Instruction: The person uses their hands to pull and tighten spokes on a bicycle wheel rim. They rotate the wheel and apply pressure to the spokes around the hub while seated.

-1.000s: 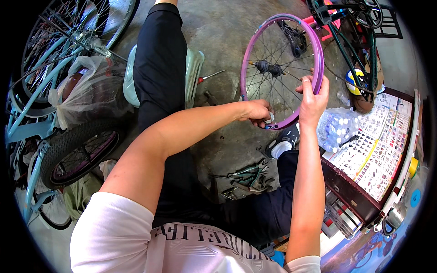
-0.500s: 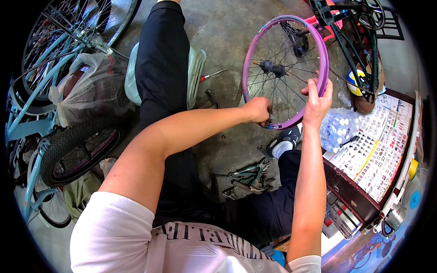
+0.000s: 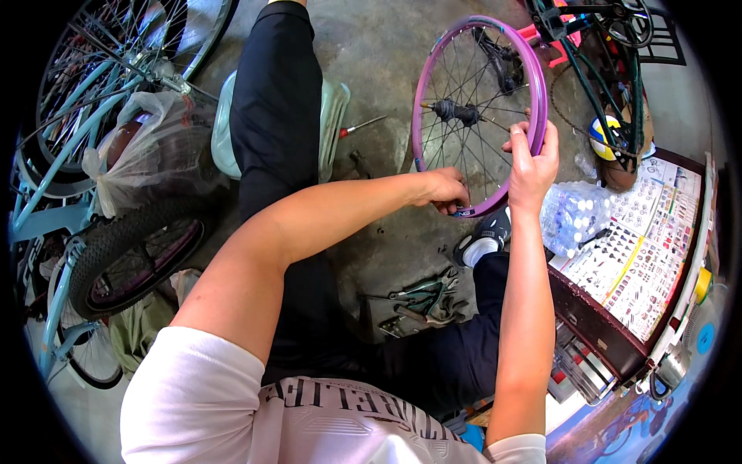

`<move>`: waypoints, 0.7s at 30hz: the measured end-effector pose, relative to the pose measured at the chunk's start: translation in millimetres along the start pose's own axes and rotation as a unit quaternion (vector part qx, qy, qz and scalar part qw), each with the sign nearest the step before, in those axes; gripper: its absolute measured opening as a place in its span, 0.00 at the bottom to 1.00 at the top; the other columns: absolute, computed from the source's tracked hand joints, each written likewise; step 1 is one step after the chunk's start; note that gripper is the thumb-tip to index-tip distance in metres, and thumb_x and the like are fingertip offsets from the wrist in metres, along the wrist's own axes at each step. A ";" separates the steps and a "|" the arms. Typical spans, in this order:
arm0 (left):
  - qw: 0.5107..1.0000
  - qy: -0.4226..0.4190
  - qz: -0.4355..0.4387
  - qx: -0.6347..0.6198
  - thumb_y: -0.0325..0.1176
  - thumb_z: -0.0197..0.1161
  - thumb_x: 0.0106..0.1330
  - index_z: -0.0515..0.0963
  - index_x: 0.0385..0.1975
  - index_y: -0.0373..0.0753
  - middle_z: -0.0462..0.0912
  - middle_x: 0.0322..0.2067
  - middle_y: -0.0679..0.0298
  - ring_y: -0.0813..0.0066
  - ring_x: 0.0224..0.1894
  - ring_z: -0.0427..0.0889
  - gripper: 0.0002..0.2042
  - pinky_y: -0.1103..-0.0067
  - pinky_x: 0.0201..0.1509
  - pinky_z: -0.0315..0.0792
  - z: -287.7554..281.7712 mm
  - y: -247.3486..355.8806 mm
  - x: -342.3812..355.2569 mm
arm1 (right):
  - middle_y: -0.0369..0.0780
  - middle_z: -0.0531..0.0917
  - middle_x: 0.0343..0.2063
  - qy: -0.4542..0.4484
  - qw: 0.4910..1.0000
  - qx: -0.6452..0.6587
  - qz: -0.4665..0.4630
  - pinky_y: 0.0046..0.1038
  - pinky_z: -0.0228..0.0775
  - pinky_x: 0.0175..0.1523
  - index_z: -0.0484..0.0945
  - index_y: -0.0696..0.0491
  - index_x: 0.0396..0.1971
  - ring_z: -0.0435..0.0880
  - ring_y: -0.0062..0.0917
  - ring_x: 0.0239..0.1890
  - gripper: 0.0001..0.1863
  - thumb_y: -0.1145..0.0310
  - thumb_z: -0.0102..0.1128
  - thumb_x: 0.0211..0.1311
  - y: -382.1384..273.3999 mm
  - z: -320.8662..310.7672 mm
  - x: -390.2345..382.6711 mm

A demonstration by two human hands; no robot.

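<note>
- State of the work: the bicycle wheel (image 3: 456, 114) was laced, with black spokes (image 3: 481, 155) running from the dark hub (image 3: 467, 116) to the purple rim (image 3: 539, 85); no tyre was visible on it.
- Remainder: from where I stood, the bare rim was the only plain sign of an unfinished wheel; how much work was left could not be told.
- Position: the wheel was tilted in front of the person, above the concrete floor (image 3: 371, 46), its lower edge near the right shoe (image 3: 493, 238).
- Right hand (image 3: 533, 166): its fingers were closed around the rim's lower right side, the thumb on the spoke side and the others on the outer side.
- Left hand (image 3: 447, 191): its fingers were curled in at the rim's lower left; whether they pinched a small part or only rested there, I could not tell.
- Surroundings: pliers (image 3: 421, 292) lay on the floor below the wheel, and a screwdriver (image 3: 363, 126) lay to its left, both well apart from the fingers.
</note>
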State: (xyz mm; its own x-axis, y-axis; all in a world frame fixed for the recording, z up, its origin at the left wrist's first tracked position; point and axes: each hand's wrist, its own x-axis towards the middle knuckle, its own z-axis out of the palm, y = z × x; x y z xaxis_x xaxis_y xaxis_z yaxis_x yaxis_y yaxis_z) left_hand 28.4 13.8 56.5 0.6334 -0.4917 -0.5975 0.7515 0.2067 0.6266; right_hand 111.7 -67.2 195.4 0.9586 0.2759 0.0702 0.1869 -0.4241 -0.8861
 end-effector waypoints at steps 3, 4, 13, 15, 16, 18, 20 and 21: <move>0.998 0.032 0.017 0.059 0.30 0.61 0.65 0.78 0.49 0.31 0.85 0.33 0.57 0.67 0.31 0.86 0.15 0.69 0.34 0.80 -1.7 -7.8 6.2 | 0.36 0.81 0.35 0.005 1.000 -0.005 -0.001 0.21 0.74 0.38 0.77 0.59 0.55 0.80 0.17 0.30 0.18 0.73 0.63 0.66 -1.5 1.2 1.5; 0.994 0.052 0.024 0.090 0.29 0.60 0.65 0.78 0.49 0.30 0.86 0.34 0.54 0.63 0.32 0.88 0.15 0.66 0.36 0.81 -2.8 -13.5 8.3 | 0.36 0.82 0.35 0.004 1.000 -0.001 -0.005 0.22 0.75 0.37 0.77 0.59 0.52 0.81 0.18 0.29 0.16 0.72 0.63 0.66 -0.7 2.0 2.0; 0.883 0.314 0.145 0.316 0.28 0.59 0.61 0.85 0.46 0.42 0.87 0.40 0.47 0.46 0.44 0.86 0.14 0.58 0.50 0.78 19.7 -14.4 -34.7 | 0.37 0.85 0.31 0.033 0.999 -0.034 -0.026 0.25 0.76 0.36 0.78 0.59 0.47 0.84 0.21 0.27 0.14 0.67 0.65 0.65 3.1 -0.5 13.2; 0.837 0.407 0.227 0.286 0.28 0.59 0.62 0.86 0.46 0.44 0.88 0.37 0.50 0.48 0.42 0.86 0.14 0.60 0.48 0.79 16.6 -19.2 -36.1 | 0.37 0.85 0.30 0.032 0.998 -0.054 -0.028 0.25 0.76 0.37 0.79 0.59 0.47 0.84 0.21 0.27 0.15 0.66 0.64 0.66 4.2 -3.9 21.0; 0.809 0.450 0.266 0.269 0.28 0.59 0.63 0.86 0.46 0.45 0.88 0.36 0.51 0.48 0.42 0.86 0.14 0.60 0.47 0.79 14.3 -22.0 -36.0 | 0.37 0.85 0.30 0.033 0.997 -0.064 -0.029 0.25 0.76 0.37 0.79 0.60 0.47 0.84 0.21 0.27 0.15 0.66 0.64 0.66 5.4 -6.3 24.8; 0.828 0.456 0.235 0.228 0.28 0.60 0.65 0.86 0.46 0.44 0.88 0.33 0.55 0.52 0.37 0.86 0.13 0.65 0.44 0.79 1.9 -20.3 -31.9 | 0.38 0.86 0.31 0.025 0.998 -0.062 -0.021 0.25 0.75 0.38 0.79 0.59 0.48 0.84 0.21 0.27 0.17 0.64 0.65 0.66 6.5 -9.4 29.8; 0.889 0.409 0.154 0.139 0.29 0.61 0.65 0.87 0.47 0.45 0.88 0.34 0.55 0.55 0.37 0.87 0.13 0.67 0.45 0.78 -9.0 -19.3 -30.7 | 0.38 0.86 0.31 0.022 0.998 -0.054 -0.012 0.26 0.75 0.38 0.79 0.59 0.48 0.84 0.21 0.28 0.17 0.63 0.65 0.66 5.6 -11.2 33.7; 0.902 0.395 0.122 0.122 0.30 0.61 0.67 0.87 0.48 0.45 0.88 0.33 0.56 0.61 0.34 0.86 0.12 0.69 0.43 0.77 -12.0 -22.4 -29.0 | 0.38 0.86 0.32 0.022 0.999 -0.047 -0.004 0.25 0.75 0.38 0.80 0.59 0.49 0.84 0.21 0.28 0.18 0.63 0.65 0.66 6.4 -9.8 35.3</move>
State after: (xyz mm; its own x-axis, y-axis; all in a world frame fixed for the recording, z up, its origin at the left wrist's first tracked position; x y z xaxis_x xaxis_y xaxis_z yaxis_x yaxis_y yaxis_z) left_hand -4.7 33.6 53.8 0.7811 0.3191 -0.5367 0.5699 -0.0132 0.8216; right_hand 148.9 -68.7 196.7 0.9652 0.2425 0.0981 0.2113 -0.5017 -0.8389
